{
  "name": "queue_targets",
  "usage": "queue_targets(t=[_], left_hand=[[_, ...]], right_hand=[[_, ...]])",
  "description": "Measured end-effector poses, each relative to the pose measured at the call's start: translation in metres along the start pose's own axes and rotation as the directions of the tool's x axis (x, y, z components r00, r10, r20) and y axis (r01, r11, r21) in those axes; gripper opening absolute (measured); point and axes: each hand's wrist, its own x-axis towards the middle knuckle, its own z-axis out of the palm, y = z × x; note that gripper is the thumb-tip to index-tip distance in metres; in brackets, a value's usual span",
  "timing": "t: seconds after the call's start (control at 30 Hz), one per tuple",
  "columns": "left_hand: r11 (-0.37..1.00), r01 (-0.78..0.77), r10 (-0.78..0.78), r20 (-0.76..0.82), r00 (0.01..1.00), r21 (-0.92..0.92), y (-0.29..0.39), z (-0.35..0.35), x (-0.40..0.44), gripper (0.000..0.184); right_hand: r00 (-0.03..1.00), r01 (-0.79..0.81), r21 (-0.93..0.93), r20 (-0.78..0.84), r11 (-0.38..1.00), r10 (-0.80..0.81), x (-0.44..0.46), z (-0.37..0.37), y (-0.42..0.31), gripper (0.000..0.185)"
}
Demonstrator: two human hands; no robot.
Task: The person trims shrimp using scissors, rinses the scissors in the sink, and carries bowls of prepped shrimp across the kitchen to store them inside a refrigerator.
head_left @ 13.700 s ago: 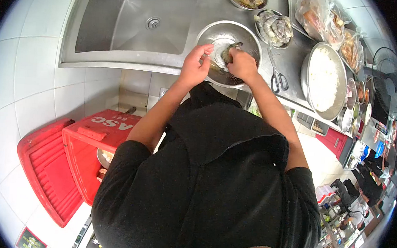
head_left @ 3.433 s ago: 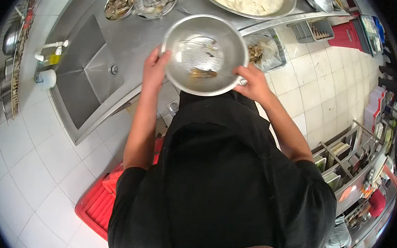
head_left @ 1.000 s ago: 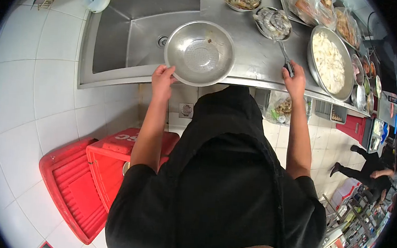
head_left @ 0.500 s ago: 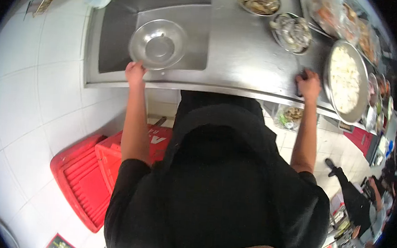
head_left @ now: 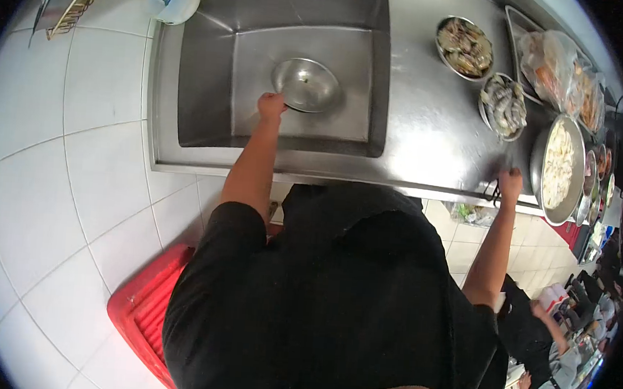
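Note:
My left hand (head_left: 271, 106) reaches into the steel sink (head_left: 207, 79) and is closed on the near-left rim of a shallow metal bowl (head_left: 308, 86). A small bit lies in the bowl, which is otherwise bare. At the counter's front edge, my right hand (head_left: 510, 184) is closed round what looks like scissors (head_left: 494, 193), their dark handle loops showing beside the fist. Just beyond that hand stands a bowl of grey peeled shrimp (head_left: 505, 107). A wide metal bowl of pale chopped pieces (head_left: 559, 165) sits to its right.
Farther back is a bowl of brownish shrimp or shells (head_left: 466, 46). A tray (head_left: 518, 28) and filled plastic bags (head_left: 555, 67) lie at the back right. A white container (head_left: 177, 1) stands at the sink's corner. Below left is a red crate (head_left: 149, 299); another person (head_left: 533, 326) is at lower right.
The bowl has moved down and farther into the sink with my left hand on its rim. My right hand has lifted slightly, showing the scissors. The camera view has shifted.

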Motion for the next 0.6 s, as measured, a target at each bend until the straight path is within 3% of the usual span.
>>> queue_targets(t=[0.07, 0.1, 0.13, 0.17, 0.2, 0.23, 0.33, 0.4, 0.43, 0.5, 0.6], left_hand=[[1.000, -0.022, 0.023, 0.104, 0.994, -0.007, -0.040, 0.008, 0.035, 0.021], [0.979, 0.149, -0.134, 0.108, 0.985, -0.143, -0.036, 0.019, 0.035, 0.027], [0.910, 0.312, -0.285, 0.134, 0.949, -0.272, -0.032, 0.024, 0.039, 0.033], [0.950, 0.283, -0.269, 0.111, 0.957, -0.130, -0.036, 0.026, 0.051, 0.035], [0.966, 0.256, -0.257, 0.092, 0.962, 0.020, -0.046, 0.027, 0.059, 0.036], [0.958, 0.229, -0.245, 0.078, 0.966, 0.176, -0.056, 0.026, 0.061, 0.038], [0.928, -0.093, 0.114, -0.037, 0.993, 0.360, -0.029, 0.015, 0.067, 0.031], [0.927, -0.255, 0.278, -0.044, 0.960, 0.275, 0.010, 0.002, 0.085, 0.037], [0.914, -0.333, 0.354, -0.054, 0.934, 0.232, 0.033, -0.005, 0.093, 0.039], [0.952, -0.278, 0.291, -0.096, 0.952, 0.129, 0.109, -0.019, 0.105, 0.049], [0.836, -0.540, 0.549, -0.169, 0.819, 0.097, 0.193, -0.022, 0.148, 0.054]], right_hand=[[0.989, -0.124, 0.267, -0.049, 0.956, 0.142, -0.026, -0.003, 0.003, 0.032], [0.979, -0.166, 0.301, -0.063, 0.939, 0.193, -0.052, -0.020, -0.027, 0.021], [0.969, -0.169, 0.632, -0.031, 0.756, 0.243, -0.067, -0.016, -0.026, 0.010], [0.964, -0.141, 0.739, -0.048, 0.659, 0.261, -0.084, -0.019, -0.039, 0.007], [0.943, -0.215, 0.794, 0.017, 0.569, 0.332, -0.108, -0.031, -0.078, 0.006], [0.965, -0.179, 0.799, 0.030, 0.574, 0.259, -0.120, -0.033, -0.096, 0.004], [0.983, -0.180, 0.860, 0.134, 0.477, 0.129, -0.149, -0.033, -0.179, 0.004], [0.974, -0.184, 0.788, 0.229, 0.587, -0.002, -0.152, -0.027, -0.238, 0.005], [0.962, -0.195, 0.809, 0.268, 0.555, -0.052, -0.150, -0.018, -0.267, 0.006], [0.909, -0.200, 0.818, 0.360, 0.539, -0.209, -0.140, 0.004, -0.316, 0.008], [0.855, -0.175, 0.830, 0.395, 0.530, -0.335, -0.116, 0.043, -0.377, 0.014]])
